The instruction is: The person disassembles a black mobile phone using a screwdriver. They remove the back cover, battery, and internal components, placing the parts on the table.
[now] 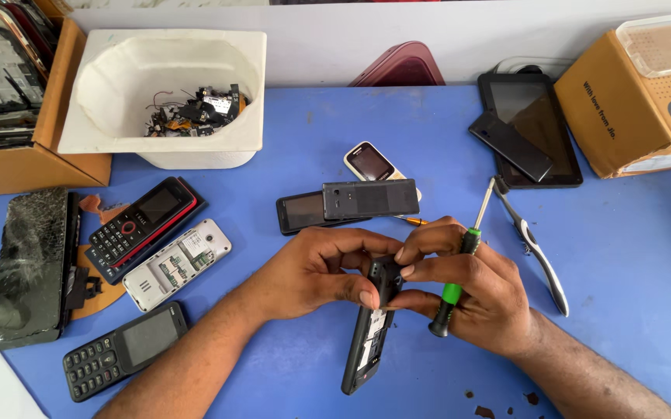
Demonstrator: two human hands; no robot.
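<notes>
Both hands pinch the opened black phone (369, 326) mid-table near the front edge: left hand (316, 271) fingers grip its top, right hand (467, 287) also clutches a green screwdriver (459, 268). I'd pry gently, keeping the tip away.

Our hands (312, 271) (475, 287) meet on an opened phone (368, 330) mid-table, keypad phones (137, 225) to our left, tablet (533, 124) behind right, parts tub (166, 97) behind left.
</notes>
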